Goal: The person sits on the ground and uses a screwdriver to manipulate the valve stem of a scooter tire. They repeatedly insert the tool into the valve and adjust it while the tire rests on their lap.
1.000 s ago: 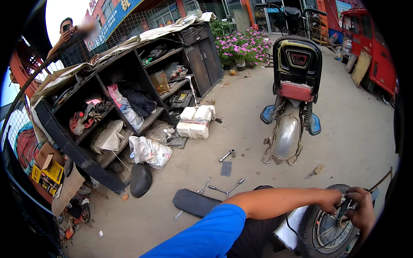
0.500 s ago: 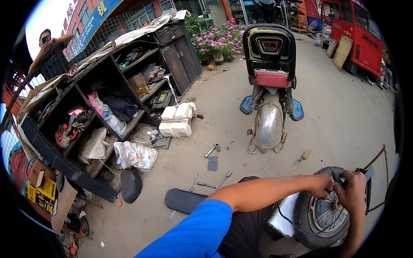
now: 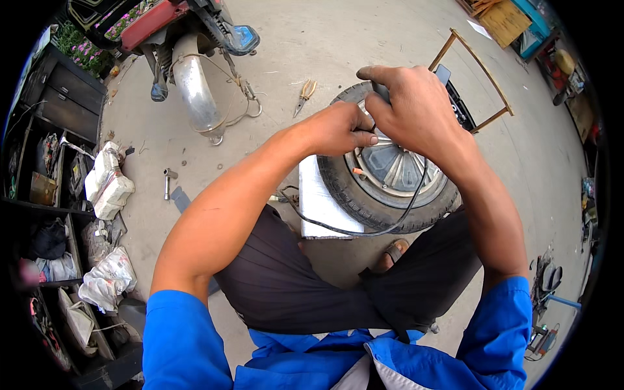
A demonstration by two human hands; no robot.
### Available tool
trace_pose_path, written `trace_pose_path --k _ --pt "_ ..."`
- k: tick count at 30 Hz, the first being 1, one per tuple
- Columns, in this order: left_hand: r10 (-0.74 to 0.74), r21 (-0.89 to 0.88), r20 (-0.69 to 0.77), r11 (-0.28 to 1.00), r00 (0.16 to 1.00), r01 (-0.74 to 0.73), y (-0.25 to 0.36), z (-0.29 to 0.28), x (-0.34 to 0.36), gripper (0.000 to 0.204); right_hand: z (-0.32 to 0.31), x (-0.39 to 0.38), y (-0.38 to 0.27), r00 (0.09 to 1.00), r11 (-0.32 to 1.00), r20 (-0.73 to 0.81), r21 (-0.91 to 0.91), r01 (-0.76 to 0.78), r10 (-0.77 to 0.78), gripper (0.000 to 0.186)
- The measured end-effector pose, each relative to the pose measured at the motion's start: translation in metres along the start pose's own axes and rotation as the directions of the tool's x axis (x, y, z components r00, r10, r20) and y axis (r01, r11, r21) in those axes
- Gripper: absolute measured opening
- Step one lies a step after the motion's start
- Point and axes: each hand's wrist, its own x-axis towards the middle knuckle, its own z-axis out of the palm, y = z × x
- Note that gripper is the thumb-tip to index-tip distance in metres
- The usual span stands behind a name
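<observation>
Both my hands meet above a wheel with a black tyre and a spoked metal hub, lying flat in front of my knees. My left hand is closed in a pinch; what lies between its fingertips is mostly hidden. My right hand is curled round a dark grey object, mostly covered by the fingers, so its kind does not show. A black cable runs from the hub in a loop over the tyre and across a white block beside the wheel. An orange-tipped valve shows at the rim.
Yellow-handled pliers and a socket wrench lie on the ground. At the upper left stands a scooter, its rear mudguard toward me. A wooden frame and black case are beyond the wheel. Shelves line the left.
My view has swung right and down, so the wheel now sits nearer the middle. Both hands remain close together over it, and the right hand still holds the dark object.
</observation>
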Motion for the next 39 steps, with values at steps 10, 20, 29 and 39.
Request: trace_pose_path --k 10,20,29,39 --pt "-0.089 0.059 0.007 0.994 0.996 0.089 0.014 -0.012 -0.01 0.031 -0.03 0.008 0.015 0.931 0.965 0.322 0.244 0.094 -0.172 0.052" --pt "0.062 -0.053 -0.087 0.996 0.994 -0.067 0.005 -0.001 -0.003 0.025 -0.03 0.003 0.022 0.959 0.942 0.08 -0.184 0.281 -0.271 0.031" --pt "0.118 0.026 -0.05 0.993 0.992 -0.117 -0.001 -0.002 -0.002 0.018 -0.033 0.006 0.008 0.974 0.97 0.137 -0.14 0.197 -0.178 0.026" --pt "0.072 -0.038 -0.034 0.997 0.997 -0.074 0.006 -0.005 -0.006 0.02 -0.03 0.009 0.01 0.962 0.952 0.274 0.298 -0.063 -0.022 0.026"
